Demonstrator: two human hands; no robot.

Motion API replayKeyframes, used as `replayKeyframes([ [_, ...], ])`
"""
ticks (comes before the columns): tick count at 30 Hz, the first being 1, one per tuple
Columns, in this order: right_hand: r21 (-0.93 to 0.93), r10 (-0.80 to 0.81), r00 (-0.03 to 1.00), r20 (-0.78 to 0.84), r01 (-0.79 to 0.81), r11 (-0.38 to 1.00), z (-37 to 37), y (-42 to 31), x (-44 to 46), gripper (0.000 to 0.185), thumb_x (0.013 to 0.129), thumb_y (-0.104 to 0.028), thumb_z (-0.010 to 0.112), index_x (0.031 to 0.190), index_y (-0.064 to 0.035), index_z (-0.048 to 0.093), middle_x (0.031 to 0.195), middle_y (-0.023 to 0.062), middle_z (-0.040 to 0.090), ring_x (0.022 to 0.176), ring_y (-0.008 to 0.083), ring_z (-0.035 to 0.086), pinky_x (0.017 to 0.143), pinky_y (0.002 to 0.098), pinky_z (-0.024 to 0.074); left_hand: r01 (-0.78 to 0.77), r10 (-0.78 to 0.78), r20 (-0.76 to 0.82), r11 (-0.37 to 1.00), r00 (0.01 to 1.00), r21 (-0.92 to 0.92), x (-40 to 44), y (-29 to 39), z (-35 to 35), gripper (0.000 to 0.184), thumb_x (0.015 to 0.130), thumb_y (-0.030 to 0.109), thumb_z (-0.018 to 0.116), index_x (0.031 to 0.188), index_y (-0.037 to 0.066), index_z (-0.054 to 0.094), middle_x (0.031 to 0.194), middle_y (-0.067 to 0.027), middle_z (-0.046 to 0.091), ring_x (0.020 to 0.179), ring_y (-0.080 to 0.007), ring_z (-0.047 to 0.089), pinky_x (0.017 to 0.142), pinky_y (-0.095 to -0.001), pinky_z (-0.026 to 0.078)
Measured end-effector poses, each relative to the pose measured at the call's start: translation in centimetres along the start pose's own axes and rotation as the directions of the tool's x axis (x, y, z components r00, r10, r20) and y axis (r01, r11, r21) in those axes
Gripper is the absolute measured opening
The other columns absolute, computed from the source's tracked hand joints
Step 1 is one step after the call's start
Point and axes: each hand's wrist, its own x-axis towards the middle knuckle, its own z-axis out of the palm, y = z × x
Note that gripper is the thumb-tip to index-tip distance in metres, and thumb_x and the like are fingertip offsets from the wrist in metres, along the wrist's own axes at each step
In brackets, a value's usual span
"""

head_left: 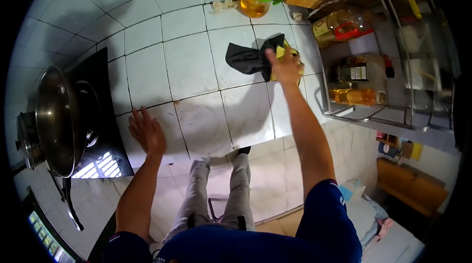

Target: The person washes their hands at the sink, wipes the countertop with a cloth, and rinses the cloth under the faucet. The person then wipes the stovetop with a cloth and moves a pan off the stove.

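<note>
A dark grey and yellow cloth [246, 60] lies bunched on the white tiled counter [191, 66]. My right hand [286, 66] is on the cloth's yellow part, with its fingers closed on it. On the counter's left part, near the front edge, my left hand [147, 132] rests flat with its fingers spread and holds nothing. Beyond the cloth, close to the wall, stands a glass jug [254, 4] of amber liquid with a green lid.
A black cooktop [105, 140] with a metal pan [59, 120] is at the left. Bottles, including a large oil bottle [339, 26], stand in a metal rack [366, 119] at the right. Garlic [223, 4] lies beside the jug.
</note>
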Motion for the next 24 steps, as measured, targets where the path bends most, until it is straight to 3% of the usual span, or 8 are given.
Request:
replayKeyframes([
  [2,-0.327,-0.315,0.947,-0.067,0.278,0.903,2.5,-3.3,-2.7,0.083,0.078,-0.063,0.055,0.14,-0.0101,0.038,0.146,0.0228,0.026,0.132,0.0508,0.021,0.106,0.0623,0.0182,-0.005,0.005,-0.025,1.0,1.0,-0.027,0.1,0.3,-0.6,0.055,0.095,0.023,0.042,0.145,0.01,0.024,0.152,-0.0169,0.013,0.137,-0.0415,0.015,0.11,-0.0545,0.01],
  [5,-0.082,-0.683,0.718,0.133,0.695,0.714,1.9,-5.4,-5.2,0.054,0.082,-0.033,0.065,0.126,-0.0054,0.053,0.138,0.0229,0.036,0.128,0.0466,0.032,0.102,0.0623,0.0251,0.019,-0.019,0.019,1.0,1.0,-0.025,-0.2,0.3,-1.1,0.055,0.095,0.023,0.042,0.145,0.01,0.024,0.152,-0.0168,0.014,0.138,-0.0411,0.014,0.111,-0.0542,0.009],
  [11,0.619,-0.214,0.921,-0.325,0.378,0.688,0.4,-2.8,0.4,0.043,0.081,-0.025,0.067,0.111,0.0046,0.058,0.131,0.0245,0.044,0.126,0.0439,0.036,0.101,0.0512,0.0311,-0.011,0.009,-0.027,0.997,1.0,-0.079,0.1,0.1,-0.7,0.052,0.096,0.026,0.037,0.146,0.013,0.026,0.152,-0.0152,0.017,0.139,-0.0388,0.014,0.111,-0.0523,0.009],
  [13,-0.086,-0.574,0.787,-0.226,0.57,0.817,1.8,-2.4,0.3,0.044,0.083,-0.026,0.065,0.114,0.0051,0.058,0.13,0.0248,0.045,0.124,0.0428,0.039,0.101,0.0522,0.0299,-0.013,0.012,-0.005,0.997,1.0,-0.071,0.4,0.1,-1.1,0.055,0.092,0.022,0.046,0.143,0.01,0.029,0.152,-0.0172,0.017,0.138,-0.0397,0.016,0.111,-0.0533,0.01],
  [16,-0.161,-0.741,0.666,-0.082,0.725,0.67,0.4,-5.3,-1.9,0.043,0.087,-0.029,0.063,0.113,0.0049,0.058,0.12,0.0229,0.053,0.114,0.0337,0.048,0.097,0.0463,0.0356,0.021,-0.019,0.033,0.999,0.999,-0.045,0.5,0.1,-1.2,0.056,0.091,0.023,0.047,0.143,0.011,0.029,0.152,-0.0172,0.016,0.138,-0.0397,0.016,0.111,-0.0529,0.011],
  [20,0.811,0.025,0.997,0.076,-0.076,0.58,-0.7,-2.8,3.6,0.054,0.087,-0.029,0.065,0.124,0.0072,0.048,0.116,0.019,0.054,0.106,0.0248,0.052,0.092,0.0322,0.0401,0.027,-0.024,0.05,0.998,0.998,-0.049,0.8,-0.2,-0.7,0.057,0.09,0.023,0.047,0.143,0.012,0.029,0.152,-0.017,0.015,0.138,-0.0399,0.015,0.111,-0.0529,0.01],
  [22,0.435,-0.178,0.878,-0.445,0.386,0.814,-1.2,-2.4,3.8,0.064,0.085,-0.027,0.068,0.131,0.0078,0.041,0.128,0.0229,0.046,0.12,0.0289,0.044,0.1,0.0329,0.0355,0.024,-0.022,0.069,0.999,0.997,-0.026,0.7,-0.1,-0.8,0.058,0.089,0.021,0.049,0.143,0.012,0.028,0.152,-0.0175,0.014,0.138,-0.0403,0.014,0.111,-0.0533,0.01],
  [24,0.333,-0.28,0.845,-0.455,0.453,0.827,-0.9,-1.9,3.8,0.078,0.083,-0.043,0.067,0.137,0.003,0.034,0.139,0.0252,0.035,0.131,0.0365,0.031,0.107,0.0412,0.0279,0.016,-0.012,0.064,0.998,0.998,-0.059,0.6,0.0,-0.9,0.059,0.089,0.02,0.05,0.143,0.012,0.028,0.152,-0.0177,0.013,0.138,-0.0405,0.014,0.111,-0.0536,0.01],
])
